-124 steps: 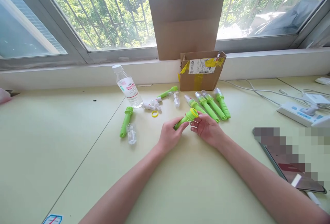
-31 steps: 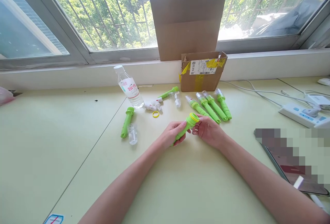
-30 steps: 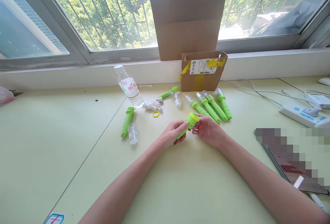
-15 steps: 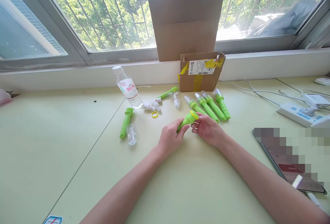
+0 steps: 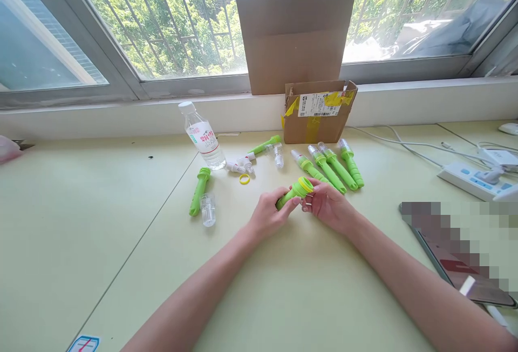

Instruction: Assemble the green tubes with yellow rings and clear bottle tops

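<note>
My left hand (image 5: pixel 270 209) is closed round a green plastic handle (image 5: pixel 292 196), which lies tilted with its wide open end up and to the right. A yellow ring (image 5: pixel 306 184) sits at the rim of that end. My right hand (image 5: pixel 328 203) has its thumb and index finger on the ring, with the other fingers curled below. Left of my hands lie another green handle (image 5: pixel 199 193), a clear ribbed cap (image 5: pixel 208 210) and a loose yellow ring (image 5: pixel 244 179). Small white parts with red marks (image 5: pixel 242 166) lie behind, near clear caps (image 5: pixel 278 155) and a further green handle (image 5: pixel 265 144).
Several green handles with clear caps (image 5: pixel 328 168) lie at the right, before an open cardboard box (image 5: pixel 313 128). A water bottle (image 5: pixel 205 139) stands back left. On the right are a power strip (image 5: pixel 465 179) with cables and a dark flat device (image 5: pixel 449 265).
The green handle has turned a little in my hands, so its ringed open end faces me more. Both hands stay on it in nearly the same place; the view has shifted slightly.
</note>
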`<state>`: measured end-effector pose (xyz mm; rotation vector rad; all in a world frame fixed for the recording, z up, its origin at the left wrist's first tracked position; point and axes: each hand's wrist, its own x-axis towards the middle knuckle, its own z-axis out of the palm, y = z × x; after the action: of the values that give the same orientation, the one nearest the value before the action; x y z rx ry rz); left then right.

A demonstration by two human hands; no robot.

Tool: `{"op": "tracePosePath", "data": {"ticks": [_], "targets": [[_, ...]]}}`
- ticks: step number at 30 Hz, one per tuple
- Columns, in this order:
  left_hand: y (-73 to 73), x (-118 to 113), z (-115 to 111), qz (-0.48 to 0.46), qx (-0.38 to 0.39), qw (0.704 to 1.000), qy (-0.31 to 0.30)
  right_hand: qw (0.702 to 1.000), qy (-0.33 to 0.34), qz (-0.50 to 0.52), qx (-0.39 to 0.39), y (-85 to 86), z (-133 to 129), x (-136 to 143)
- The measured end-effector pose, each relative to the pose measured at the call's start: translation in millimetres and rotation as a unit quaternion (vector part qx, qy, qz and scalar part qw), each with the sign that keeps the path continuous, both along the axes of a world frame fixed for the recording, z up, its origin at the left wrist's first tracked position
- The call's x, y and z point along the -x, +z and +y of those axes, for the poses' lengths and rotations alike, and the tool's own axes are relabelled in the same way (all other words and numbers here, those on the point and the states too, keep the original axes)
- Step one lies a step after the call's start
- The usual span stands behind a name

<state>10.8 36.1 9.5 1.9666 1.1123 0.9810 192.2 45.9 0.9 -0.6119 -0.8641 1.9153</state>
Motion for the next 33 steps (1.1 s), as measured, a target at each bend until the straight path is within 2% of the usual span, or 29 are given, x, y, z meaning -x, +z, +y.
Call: {"op": "tracePosePath", "data": {"ticks": [15, 25, 33], "targets": [[0.1, 3.4, 0.7, -0.062, 0.105, 0.992, -0.044, 1.0, 0.013, -0.011, -0.012, 1.3, -0.9, 1.0], [4.9, 7.2, 1.9, -0.088, 0.192, 0.971, -0.11, 0.999, 0.038, -0.005, -0.014, 4.9, -4.2, 4.9], [4.6, 7.7, 3.0, -0.099, 0.22, 0.964, -0.109, 0.999, 0.045, 0.0, -0.017, 3.1, -3.2, 4.3]]}}
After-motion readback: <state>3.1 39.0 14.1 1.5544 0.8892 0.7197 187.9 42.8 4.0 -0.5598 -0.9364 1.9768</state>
